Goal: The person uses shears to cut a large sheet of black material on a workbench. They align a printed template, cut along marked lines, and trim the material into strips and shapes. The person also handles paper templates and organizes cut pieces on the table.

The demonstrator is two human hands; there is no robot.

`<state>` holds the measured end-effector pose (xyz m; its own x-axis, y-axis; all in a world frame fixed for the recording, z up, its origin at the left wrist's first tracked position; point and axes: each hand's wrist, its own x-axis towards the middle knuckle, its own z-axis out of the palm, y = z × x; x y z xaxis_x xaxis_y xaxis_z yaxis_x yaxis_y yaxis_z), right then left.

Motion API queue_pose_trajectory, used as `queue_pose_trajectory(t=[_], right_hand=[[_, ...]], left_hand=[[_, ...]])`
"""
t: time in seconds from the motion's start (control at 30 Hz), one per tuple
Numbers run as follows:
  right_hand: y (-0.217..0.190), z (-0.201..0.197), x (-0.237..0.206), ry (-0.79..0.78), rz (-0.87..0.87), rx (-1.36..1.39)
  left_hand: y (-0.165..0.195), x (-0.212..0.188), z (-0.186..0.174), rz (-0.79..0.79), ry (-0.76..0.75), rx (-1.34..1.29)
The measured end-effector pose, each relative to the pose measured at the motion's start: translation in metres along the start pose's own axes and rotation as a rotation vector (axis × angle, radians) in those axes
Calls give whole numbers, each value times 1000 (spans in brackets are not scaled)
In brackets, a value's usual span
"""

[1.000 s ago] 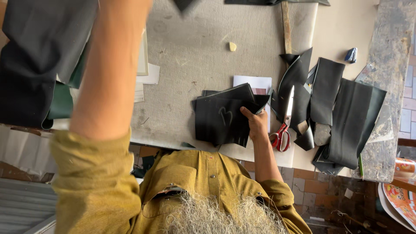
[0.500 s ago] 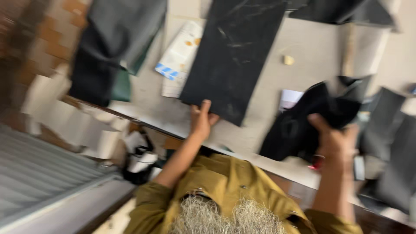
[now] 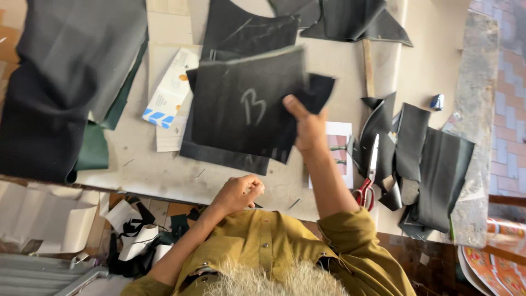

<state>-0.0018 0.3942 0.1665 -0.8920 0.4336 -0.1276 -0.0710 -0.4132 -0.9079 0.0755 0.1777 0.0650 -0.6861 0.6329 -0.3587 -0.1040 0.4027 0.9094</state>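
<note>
1. The worktop point(image 3: 433, 49) stretches before me, pale and scuffed.
2. A big dark fabric sheet point(image 3: 60, 82) drapes over its left end, with green cloth under its edge.
3. More black cut pieces point(image 3: 438, 164) pile at the right; red-handled scissors point(image 3: 366, 189) lie just beside them, near my right forearm.
4. A printed paper point(image 3: 170, 93) lies left of the centre stack.
5. My right hand point(image 3: 307, 129) pinches a black square piece point(image 3: 246, 104) with a chalk letter, lifted over other black pieces.
6. My left hand point(image 3: 238, 193) is loosely curled, holding nothing, at the worktop's near edge, apart from the piece.
</note>
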Motion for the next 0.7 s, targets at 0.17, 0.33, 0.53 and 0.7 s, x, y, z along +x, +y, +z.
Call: queue_pose_trajectory(t=[0.17,0.33,0.53,0.7], right_hand=[[51,-71,43,-34,0,-771],[20,-146,127,-266,-572,-1591],[-33,-164,270,-226,-582,-1826],[-75,-176,379,-69,-578,-1600]], left_hand=[[24,21,-22,530,648,450],[0,52,-42,449,833,786],[-16,65,-38,373,848,824],[-20,71,-37,285,833,845]])
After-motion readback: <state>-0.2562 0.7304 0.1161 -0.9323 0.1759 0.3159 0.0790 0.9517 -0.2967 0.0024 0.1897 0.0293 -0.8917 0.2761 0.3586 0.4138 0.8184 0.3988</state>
